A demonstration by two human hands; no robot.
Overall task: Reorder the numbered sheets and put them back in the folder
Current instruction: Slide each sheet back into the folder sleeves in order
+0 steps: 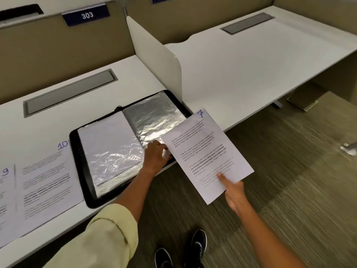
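White cubicle desk [222,74] over striped carpet. Nearest, my right hand [234,192] pinches sheet 7 [204,151] by its lower edge, thumb on top; it is light and floppy, so I judge a second grip higher up wise. My left hand [155,157] rests spread, holding nothing, on the open folder [90,202], whose crinkly sleeves look slippery. Sheets 10 [46,180] and 9 [5,190] lie just left of it.

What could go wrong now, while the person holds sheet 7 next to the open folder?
1. The right hand pinches sheet 7 only at its bottom corner, out over the floor; the grip may slip and the sheet may fall.
2. The folder overhangs the desk edge under the left hand; pressing there might tip it.
3. Sheets 9 and 10 lie beside it; filing 7 in the wrong sleeve could break the order.
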